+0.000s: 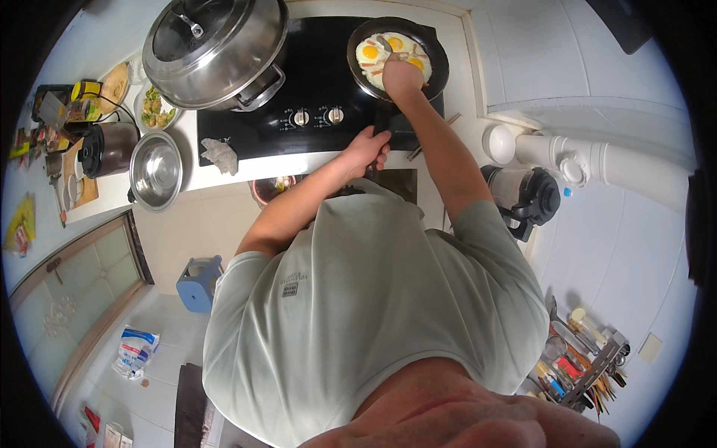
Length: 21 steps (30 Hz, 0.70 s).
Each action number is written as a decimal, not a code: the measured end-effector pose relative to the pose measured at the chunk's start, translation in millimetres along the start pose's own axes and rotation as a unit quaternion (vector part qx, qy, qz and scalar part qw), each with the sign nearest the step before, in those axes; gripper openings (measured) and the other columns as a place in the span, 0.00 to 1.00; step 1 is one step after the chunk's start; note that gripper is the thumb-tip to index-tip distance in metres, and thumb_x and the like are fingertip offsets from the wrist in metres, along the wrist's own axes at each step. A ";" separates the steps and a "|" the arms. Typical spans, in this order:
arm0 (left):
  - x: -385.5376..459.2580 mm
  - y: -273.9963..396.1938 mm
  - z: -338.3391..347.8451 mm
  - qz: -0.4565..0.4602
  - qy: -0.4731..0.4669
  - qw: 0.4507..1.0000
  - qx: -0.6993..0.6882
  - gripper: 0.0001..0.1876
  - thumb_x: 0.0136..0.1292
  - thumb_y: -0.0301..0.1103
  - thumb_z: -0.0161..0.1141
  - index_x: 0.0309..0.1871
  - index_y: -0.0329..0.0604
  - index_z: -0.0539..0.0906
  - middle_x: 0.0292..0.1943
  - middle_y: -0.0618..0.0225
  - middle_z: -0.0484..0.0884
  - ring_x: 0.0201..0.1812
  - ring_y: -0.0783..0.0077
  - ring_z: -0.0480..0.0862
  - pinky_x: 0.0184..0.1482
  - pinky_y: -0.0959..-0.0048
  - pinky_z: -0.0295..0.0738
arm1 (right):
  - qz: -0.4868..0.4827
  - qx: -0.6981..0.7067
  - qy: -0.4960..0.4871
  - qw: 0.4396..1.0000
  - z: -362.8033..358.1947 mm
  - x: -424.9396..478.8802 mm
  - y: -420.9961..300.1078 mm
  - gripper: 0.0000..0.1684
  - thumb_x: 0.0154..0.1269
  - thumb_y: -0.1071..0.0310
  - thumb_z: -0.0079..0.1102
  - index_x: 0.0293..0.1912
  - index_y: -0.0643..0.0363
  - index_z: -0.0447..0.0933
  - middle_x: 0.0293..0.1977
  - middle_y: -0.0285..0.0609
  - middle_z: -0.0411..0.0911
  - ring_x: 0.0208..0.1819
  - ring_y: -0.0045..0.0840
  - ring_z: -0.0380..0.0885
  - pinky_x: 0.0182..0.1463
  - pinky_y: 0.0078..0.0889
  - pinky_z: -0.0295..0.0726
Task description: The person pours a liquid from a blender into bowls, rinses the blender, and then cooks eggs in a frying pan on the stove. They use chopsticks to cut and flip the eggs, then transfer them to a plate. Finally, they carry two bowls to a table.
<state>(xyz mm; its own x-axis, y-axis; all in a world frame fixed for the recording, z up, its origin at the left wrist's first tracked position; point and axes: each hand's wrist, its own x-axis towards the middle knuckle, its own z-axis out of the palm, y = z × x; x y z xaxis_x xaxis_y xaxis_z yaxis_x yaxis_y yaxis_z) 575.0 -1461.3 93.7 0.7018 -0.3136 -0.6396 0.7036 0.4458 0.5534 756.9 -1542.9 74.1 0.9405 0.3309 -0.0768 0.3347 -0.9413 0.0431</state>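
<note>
With its fingers closed around the handle, my left hand (367, 152) holds a dark frying pan (440, 59) on the right side of the black gas cooktop (252, 131). Fried eggs (369, 52) with several yolks and small reddish strips lie in the pan. Above them, my right hand (403, 78) grips a metal spoon (383, 43), whose bowl touches the eggs; most of its handle is hidden in my fist. A large lidded steel pot (224, 73) stands on the cooktop's left side.
A grey cloth (220, 157) lies on the cooktop's front left corner. Left of it are an empty steel bowl (157, 171) and a plate of green food (157, 109). On the right are a white bowl (498, 144), a black-lidded jug (524, 193) and white pipes (594, 159). A blue stool (196, 291) stands on the floor.
</note>
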 end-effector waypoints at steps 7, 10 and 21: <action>-4.1 2.1 2.7 0.002 0.013 1.000 0.004 0.06 0.70 0.36 0.51 0.41 0.49 0.66 0.25 0.74 0.69 0.18 0.81 0.66 0.16 0.79 0.62 | -0.006 -0.029 -0.044 0.999 -9.6 -6.8 3.7 0.26 0.65 0.69 0.45 0.61 0.69 0.64 0.35 0.51 0.84 0.37 0.37 0.85 0.38 0.39 0.83; 0.1 -0.7 0.6 0.007 0.013 1.000 -0.001 0.06 0.70 0.36 0.52 0.41 0.49 0.67 0.25 0.74 0.69 0.18 0.81 0.66 0.17 0.78 0.62 | -0.014 -0.039 -0.055 0.998 -10.0 -9.7 5.9 0.29 0.65 0.69 0.47 0.64 0.68 0.62 0.37 0.50 0.84 0.37 0.36 0.85 0.38 0.39 0.83; 3.3 -4.3 -0.5 0.032 0.015 0.999 0.016 0.10 0.68 0.35 0.53 0.42 0.42 0.65 0.24 0.70 0.70 0.19 0.78 0.69 0.18 0.74 0.66 | -0.007 -0.040 -0.049 0.998 -5.5 -11.3 10.9 0.25 0.65 0.69 0.44 0.61 0.65 0.65 0.35 0.51 0.83 0.36 0.40 0.85 0.37 0.44 0.83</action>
<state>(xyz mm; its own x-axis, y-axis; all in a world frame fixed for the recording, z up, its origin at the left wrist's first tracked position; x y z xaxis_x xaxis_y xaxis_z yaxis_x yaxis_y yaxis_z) 574.2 -1463.8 89.0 0.7422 -0.2599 -0.6177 0.6608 0.4371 0.6101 750.2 -1556.5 80.9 0.9267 0.3327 -0.1746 0.3554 -0.9270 0.1198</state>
